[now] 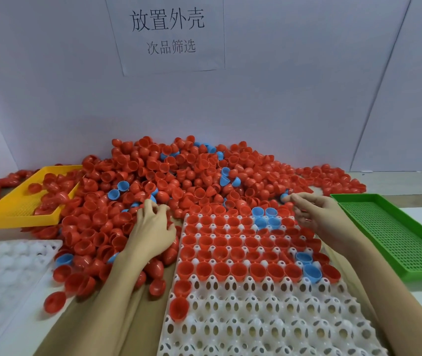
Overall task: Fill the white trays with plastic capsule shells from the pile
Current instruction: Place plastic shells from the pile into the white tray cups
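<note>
The white tray (256, 317) lies at lower centre, long axis running up the frame toward the pile (179, 181) of red and blue shells. Its upper rows are filled; the lower rows stand empty, apart from two red shells at the left edge. The left hand (150, 232) rests palm-down on shells just left of the tray, fingers curled; whether it grips one I cannot tell. The right hand (315, 214) hovers over the tray's upper right corner, fingertips pinched toward a blue shell (284, 195). Empty pockets lie below both hands, about equally near. A second white tray (4, 273) waits lower left; a yellow tray (25, 201) and green tray (389, 232) flank the pile.
</note>
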`<state>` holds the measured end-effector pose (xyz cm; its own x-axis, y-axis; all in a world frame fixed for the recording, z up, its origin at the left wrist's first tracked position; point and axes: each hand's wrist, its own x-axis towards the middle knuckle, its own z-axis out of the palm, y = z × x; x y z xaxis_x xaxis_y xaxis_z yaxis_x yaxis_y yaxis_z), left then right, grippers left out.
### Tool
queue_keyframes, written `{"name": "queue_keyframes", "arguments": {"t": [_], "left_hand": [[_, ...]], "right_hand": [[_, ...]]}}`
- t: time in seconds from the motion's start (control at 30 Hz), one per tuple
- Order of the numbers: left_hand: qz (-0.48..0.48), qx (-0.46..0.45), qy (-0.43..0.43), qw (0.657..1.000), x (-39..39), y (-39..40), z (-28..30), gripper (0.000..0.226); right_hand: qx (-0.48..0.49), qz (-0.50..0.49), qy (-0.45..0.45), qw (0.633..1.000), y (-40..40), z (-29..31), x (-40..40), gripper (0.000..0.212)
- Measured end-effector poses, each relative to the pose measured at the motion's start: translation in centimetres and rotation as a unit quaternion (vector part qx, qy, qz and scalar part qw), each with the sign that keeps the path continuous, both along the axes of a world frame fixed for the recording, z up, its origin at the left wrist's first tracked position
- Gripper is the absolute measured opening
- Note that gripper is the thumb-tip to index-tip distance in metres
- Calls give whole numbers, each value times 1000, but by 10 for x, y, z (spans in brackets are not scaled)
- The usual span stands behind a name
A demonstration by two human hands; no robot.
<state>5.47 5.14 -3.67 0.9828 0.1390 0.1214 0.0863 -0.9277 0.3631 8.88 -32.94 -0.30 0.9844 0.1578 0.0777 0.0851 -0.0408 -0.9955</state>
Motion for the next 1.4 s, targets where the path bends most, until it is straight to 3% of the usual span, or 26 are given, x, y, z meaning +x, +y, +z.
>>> {"name": "queue_keyframes", "arguments": {"t": [0.07, 0.17, 0.3, 0.47, 0.63, 0.7, 0.8, 0.93, 1.07, 1.17, 1.4], "left_hand": [[-10, -14, 14, 1000, 0, 4, 1, 38], [-16, -65, -38, 997, -1, 5, 3, 21], [0, -121, -145, 982, -6, 4, 12, 33], [-48, -162, -240, 956, -12, -3, 23, 35], [-100, -278, -258, 920, -17, -25, 32, 35], [-130, -236, -265, 926, -18, -31, 33, 36], [-90, -85, -277, 953, -16, -27, 28, 31], [-25, 71, -230, 970, -11, -8, 17, 54], [-58, 67, -160, 983, -5, -3, 7, 39], [-15, 46, -114, 992, -1, -1, 3, 37], [-40, -43, -252, 966, -7, -6, 12, 39]], "right_hand": [[-1, -10, -4, 1000, 2, -2, -1, 22], [-4, -17, -15, 1000, 4, 0, -3, 22], [3, -33, -29, 999, 0, 5, -6, 23], [18, -49, -30, 998, -6, 7, -10, 24], [42, -5, -36, 998, -2, 14, -16, 27], [40, 24, -43, 998, 3, 15, -19, 30], [23, 38, -51, 998, 7, 15, -22, 26], [12, 30, -52, 998, 9, 16, -25, 24], [19, 25, -52, 998, 8, 18, -27, 25], [15, 22, -53, 998, 8, 19, -28, 26], [13, 16, -46, 999, 10, 19, -31, 24]]}}
